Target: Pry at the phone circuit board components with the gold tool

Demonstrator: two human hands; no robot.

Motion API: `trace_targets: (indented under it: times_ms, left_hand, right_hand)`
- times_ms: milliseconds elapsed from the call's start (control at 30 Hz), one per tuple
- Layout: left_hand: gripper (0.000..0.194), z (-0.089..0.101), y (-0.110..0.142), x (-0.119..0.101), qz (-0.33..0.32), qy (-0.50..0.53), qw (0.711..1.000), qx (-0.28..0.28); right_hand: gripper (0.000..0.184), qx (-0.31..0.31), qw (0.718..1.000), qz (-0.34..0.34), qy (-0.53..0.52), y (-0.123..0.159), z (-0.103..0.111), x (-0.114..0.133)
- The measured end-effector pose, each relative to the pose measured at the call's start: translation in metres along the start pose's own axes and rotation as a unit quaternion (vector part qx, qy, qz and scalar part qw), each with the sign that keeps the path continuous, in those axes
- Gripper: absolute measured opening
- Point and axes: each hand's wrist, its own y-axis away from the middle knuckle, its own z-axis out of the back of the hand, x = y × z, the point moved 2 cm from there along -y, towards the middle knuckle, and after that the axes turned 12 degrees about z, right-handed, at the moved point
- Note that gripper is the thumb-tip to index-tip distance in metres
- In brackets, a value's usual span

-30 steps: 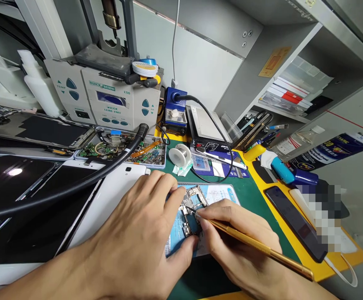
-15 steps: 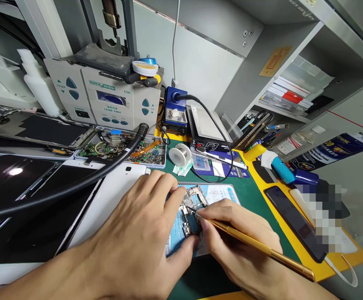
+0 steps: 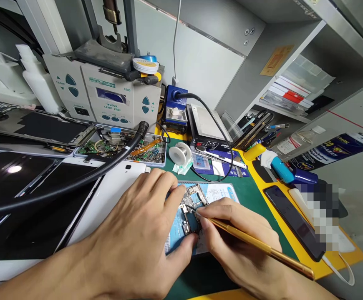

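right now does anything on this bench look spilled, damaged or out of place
No spill shows. Untidiest is the tray in front of the grey QUICK unit: electronic parts and an orange flex cable lie jumbled. The circuit board at the left hand is too small to judge for damage.

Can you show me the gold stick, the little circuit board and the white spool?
Gold stick (image 3: 247, 238): head view, middle of its shaft.
Circuit board (image 3: 188, 201): head view, its upper part.
White spool (image 3: 178, 155): head view, its round front face.
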Motion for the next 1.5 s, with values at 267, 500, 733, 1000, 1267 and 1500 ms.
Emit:
trace_targets:
  times_ms: [267, 500, 733, 1000, 1267, 1500]
  left_hand:
    - [0.033, -0.001, 0.001, 0.001, 0.000, 0.001, 1.000, -0.003]
    - [0.031, -0.001, 0.000, 0.001, 0.002, 0.003, 1.000, 0.001]
    - [0.031, -0.002, 0.001, 0.003, -0.002, 0.010, 1.000, -0.002]
    - [0.036, -0.008, 0.002, 0.008, -0.033, 0.006, 0.999, -0.038]
    - [0.046, -0.006, 0.003, 0.015, -0.089, -0.021, 0.991, -0.093]
    - [0.029, 0.013, 0.002, 0.001, -0.098, 0.063, 0.988, -0.103]
  right_hand:
    - [0.019, -0.001, 1.000, 0.001, -0.001, -0.002, -0.001, 0.000]
    - [0.018, -0.009, 1.000, 0.001, -0.005, 0.000, 0.000, -0.002]
    - [0.018, -0.005, 1.000, 0.003, -0.006, 0.001, -0.001, -0.001]
    - [0.005, -0.065, 0.960, -0.210, -0.176, 0.007, 0.005, -0.015]
    - [0.016, -0.128, 0.713, -0.386, -0.571, 0.001, 0.013, -0.030]
    - [0.016, -0.107, 0.658, -0.395, -0.632, -0.004, 0.008, -0.027]
